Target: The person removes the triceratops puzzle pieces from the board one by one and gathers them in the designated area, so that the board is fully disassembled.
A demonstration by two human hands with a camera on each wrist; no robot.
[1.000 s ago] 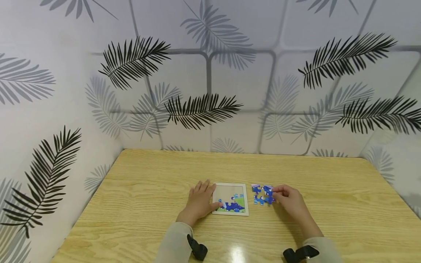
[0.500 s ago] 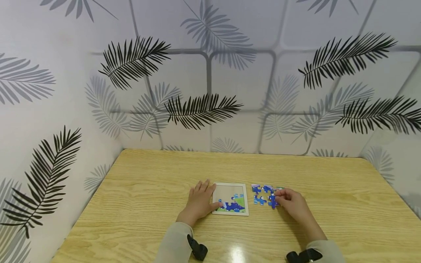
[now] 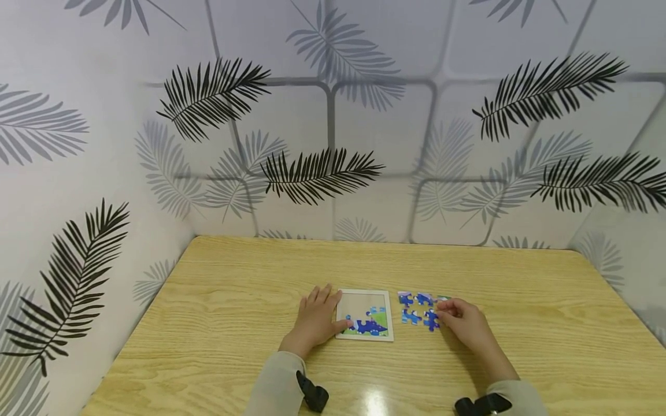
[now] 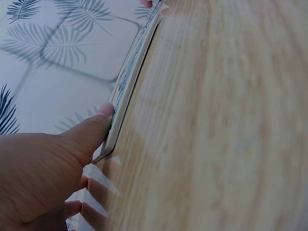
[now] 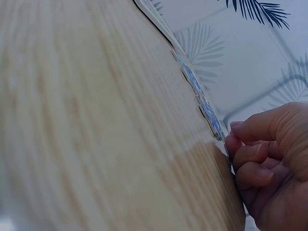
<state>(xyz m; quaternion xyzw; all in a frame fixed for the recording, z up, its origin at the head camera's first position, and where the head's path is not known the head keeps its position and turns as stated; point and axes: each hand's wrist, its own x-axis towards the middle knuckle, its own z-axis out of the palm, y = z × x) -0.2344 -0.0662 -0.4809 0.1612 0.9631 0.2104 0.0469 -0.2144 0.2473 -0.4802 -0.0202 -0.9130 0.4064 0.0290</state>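
Observation:
A square puzzle tray point(image 3: 364, 290) with a pale border lies on the table, its lower part filled with blue and green pieces. My left hand point(image 3: 312, 320) rests along its left side, fingers spread and thumb pressing on the lower left border; in the left wrist view the thumb point(image 4: 91, 130) lies on the tray's edge. To the right lie several loose blue puzzle pieces point(image 3: 411, 316). My right hand point(image 3: 463, 323) is at their right end, thumb and index finger pinching a puzzle piece point(image 3: 444, 298) with a green edge, mostly hidden by the fingers.
The light wooden table point(image 3: 250, 271) runs back to a wall point(image 3: 374, 208) with a leaf pattern. Dark straps with small cameras are on both wrists, the left strap point(image 3: 312, 396) and the right strap point(image 3: 481, 404).
My right hand has shifted slightly right, away from the loose pieces, and a green-edged piece now shows at its fingertips. The lower right blue piece has moved slightly. My left hand stays put.

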